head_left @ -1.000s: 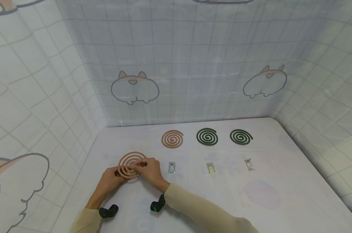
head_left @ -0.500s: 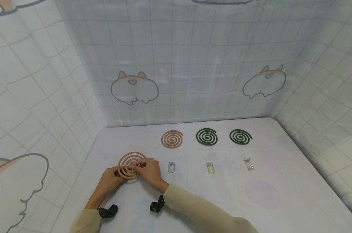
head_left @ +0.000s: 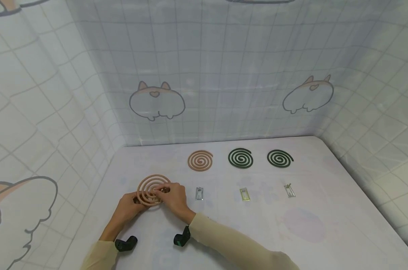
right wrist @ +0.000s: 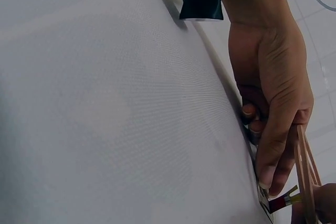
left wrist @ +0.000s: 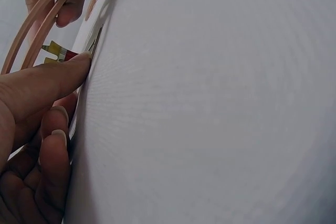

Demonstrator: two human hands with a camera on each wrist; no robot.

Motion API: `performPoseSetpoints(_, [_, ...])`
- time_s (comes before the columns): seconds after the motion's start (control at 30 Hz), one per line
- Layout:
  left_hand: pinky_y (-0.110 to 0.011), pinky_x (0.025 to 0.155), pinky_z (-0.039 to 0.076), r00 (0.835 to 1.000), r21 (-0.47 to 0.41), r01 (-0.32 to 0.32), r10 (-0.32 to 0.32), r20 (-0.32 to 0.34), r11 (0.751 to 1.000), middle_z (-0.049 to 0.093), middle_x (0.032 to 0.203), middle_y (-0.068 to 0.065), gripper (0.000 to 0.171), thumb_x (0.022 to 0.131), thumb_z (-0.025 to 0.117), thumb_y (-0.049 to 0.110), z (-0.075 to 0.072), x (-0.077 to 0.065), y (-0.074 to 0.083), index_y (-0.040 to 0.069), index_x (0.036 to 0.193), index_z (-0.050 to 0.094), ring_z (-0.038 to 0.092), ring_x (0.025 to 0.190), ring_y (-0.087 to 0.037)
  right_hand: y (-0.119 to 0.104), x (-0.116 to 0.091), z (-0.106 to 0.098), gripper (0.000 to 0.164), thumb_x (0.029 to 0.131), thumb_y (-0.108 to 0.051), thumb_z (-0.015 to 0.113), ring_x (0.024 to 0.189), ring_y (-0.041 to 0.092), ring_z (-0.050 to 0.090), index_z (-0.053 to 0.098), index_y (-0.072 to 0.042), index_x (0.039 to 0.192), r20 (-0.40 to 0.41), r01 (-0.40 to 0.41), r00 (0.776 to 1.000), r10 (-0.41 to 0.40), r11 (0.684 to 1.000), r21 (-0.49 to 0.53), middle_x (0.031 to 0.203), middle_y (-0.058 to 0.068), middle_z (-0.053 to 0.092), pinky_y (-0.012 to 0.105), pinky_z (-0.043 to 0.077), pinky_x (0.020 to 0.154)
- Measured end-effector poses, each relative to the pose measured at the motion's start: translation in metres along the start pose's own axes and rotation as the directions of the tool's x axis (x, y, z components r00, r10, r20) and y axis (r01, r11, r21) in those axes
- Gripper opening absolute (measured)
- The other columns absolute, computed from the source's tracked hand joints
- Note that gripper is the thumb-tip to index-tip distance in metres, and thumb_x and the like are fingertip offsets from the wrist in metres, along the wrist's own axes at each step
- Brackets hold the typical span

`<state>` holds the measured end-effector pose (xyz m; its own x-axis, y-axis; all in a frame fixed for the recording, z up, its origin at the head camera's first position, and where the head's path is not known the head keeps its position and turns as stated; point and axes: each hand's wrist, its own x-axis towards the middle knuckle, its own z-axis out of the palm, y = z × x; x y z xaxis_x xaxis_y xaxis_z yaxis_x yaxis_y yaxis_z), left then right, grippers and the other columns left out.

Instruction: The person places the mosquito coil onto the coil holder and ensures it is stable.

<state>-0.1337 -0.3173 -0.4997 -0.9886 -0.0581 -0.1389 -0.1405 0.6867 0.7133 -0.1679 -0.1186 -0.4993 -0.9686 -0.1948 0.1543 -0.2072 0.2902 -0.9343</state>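
Observation:
A brown mosquito coil (head_left: 151, 189) is held tilted over the left part of the table, between both hands. My right hand (head_left: 175, 197) pinches it near its centre with thumb and fingers. Below the coil's near left side is my left hand (head_left: 128, 208), its thumb and fingers gripping a small metal coil stand (left wrist: 67, 54). The stand's upright yellow and red prongs point toward the coil in both wrist views; its base lies near the tabletop. Whether the prong goes into the coil cannot be told. From above, the coil and hands hide the stand.
Along the back lie another brown coil (head_left: 200, 161), a green coil (head_left: 240, 158) and a second green coil (head_left: 279, 159). Nearer, in a row, lie a silver stand (head_left: 199, 193), a yellowish stand (head_left: 245, 194) and another silver stand (head_left: 290, 190). Patterned cloth walls (head_left: 210, 67) surround the table.

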Motion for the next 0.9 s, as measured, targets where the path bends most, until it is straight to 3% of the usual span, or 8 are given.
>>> performPoseSetpoints(0.47, [-0.032,0.068,0.047,1.000,-0.009,-0.008,0.008,-0.005,1.000,0.071,0.098,-0.009,0.034,0.083,0.082,0.009,-0.0017,-0.0029,0.0047,-0.003,0.113,0.071,0.055,0.083,-0.019,-0.0020,0.0008,-0.0015,0.011,0.087,-0.031,0.085,0.056,-0.001,0.046,0.084,-0.021,0.090,0.003,-0.013,1.000,0.013,1.000,-0.028,0.064,-0.016,0.060,0.018,0.036,0.051])
performPoseSetpoints(0.7, [-0.032,0.062,0.043,1.000,-0.003,-0.001,0.001,-0.013,1.000,0.062,0.081,-0.004,0.028,0.082,0.081,0.006,-0.0009,-0.0026,0.0049,-0.001,0.106,0.071,0.051,0.075,-0.019,-0.0047,0.0019,-0.0040,0.010,0.088,-0.031,0.084,0.060,0.000,0.049,0.083,-0.020,0.088,0.020,-0.014,1.000,0.015,1.000,-0.023,0.068,-0.016,0.062,0.020,0.039,0.053])
performPoseSetpoints(0.9, [-0.031,0.061,0.043,1.000,-0.024,0.012,-0.012,-0.011,1.000,0.060,0.079,-0.004,0.028,0.081,0.081,0.006,0.0000,-0.0026,0.0045,-0.002,0.106,0.071,0.051,0.074,-0.019,-0.0057,0.0020,-0.0051,0.011,0.087,-0.030,0.084,0.060,0.000,0.049,0.082,-0.019,0.088,0.023,-0.012,1.000,0.012,1.000,-0.005,0.067,-0.014,0.061,0.020,0.038,0.053])
